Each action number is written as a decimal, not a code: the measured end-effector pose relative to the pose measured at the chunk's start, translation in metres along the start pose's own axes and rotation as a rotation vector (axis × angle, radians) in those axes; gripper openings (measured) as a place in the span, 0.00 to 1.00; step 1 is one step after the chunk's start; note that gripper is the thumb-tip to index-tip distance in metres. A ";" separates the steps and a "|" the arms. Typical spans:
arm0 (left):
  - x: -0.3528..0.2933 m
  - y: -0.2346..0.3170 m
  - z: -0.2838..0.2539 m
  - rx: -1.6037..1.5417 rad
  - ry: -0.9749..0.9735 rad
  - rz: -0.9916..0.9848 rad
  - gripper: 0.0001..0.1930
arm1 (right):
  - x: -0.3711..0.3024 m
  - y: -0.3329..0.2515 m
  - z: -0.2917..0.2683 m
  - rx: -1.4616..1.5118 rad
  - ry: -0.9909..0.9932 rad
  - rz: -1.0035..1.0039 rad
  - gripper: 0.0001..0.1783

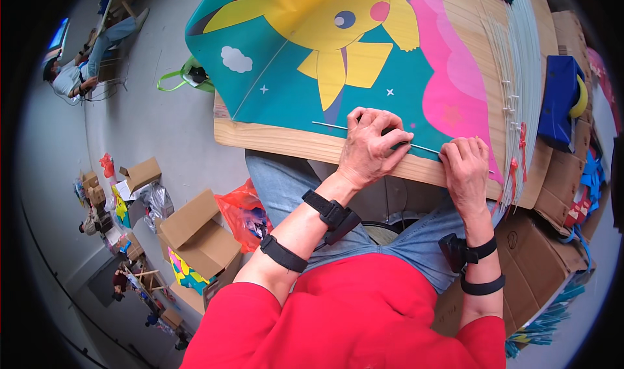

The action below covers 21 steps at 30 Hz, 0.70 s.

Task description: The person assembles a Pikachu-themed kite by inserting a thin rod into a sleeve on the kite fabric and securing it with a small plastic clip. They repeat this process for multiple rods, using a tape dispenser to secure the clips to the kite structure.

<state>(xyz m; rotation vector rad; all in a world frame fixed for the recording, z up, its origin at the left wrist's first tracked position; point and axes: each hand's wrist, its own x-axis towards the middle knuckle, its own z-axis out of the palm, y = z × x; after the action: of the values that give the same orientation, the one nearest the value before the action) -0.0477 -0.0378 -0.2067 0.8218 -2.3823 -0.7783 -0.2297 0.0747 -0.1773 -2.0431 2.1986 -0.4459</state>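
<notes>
A teal printed sheet (279, 86) with yellow cartoon figures and a pink border lies on the wooden table, its near edge along the table's front. Across that edge runs a thin white rod (424, 148), sticking out left of my left hand (374, 141) and between both hands. My left fingers are closed in a pinch around the rod at its middle. Farther right, my right hand (466, 167) has its fingers curled down on the rod and the sheet's edge, near the pink corner. The fingertips partly hide what they grip.
Long thin white rods (520, 76) lie bundled on the table's right side, with red ties (522, 144) near their ends. Beyond them stands a blue tape dispenser (560, 102). Cardboard boxes (205, 236) and a red plastic bag (242, 213) are at the left. Other people sit far off.
</notes>
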 end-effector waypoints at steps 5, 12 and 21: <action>0.000 0.000 -0.001 0.012 0.000 0.005 0.10 | 0.001 -0.002 0.001 0.008 -0.005 0.004 0.08; 0.002 0.000 -0.001 0.016 -0.005 0.033 0.10 | 0.000 -0.001 0.002 -0.002 0.001 -0.004 0.09; 0.003 0.003 -0.004 0.049 -0.060 0.030 0.12 | 0.000 -0.005 0.000 0.068 0.025 0.004 0.11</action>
<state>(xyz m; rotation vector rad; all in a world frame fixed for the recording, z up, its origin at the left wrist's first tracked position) -0.0482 -0.0393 -0.2016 0.7903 -2.4702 -0.7444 -0.2248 0.0741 -0.1762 -2.0099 2.1694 -0.5405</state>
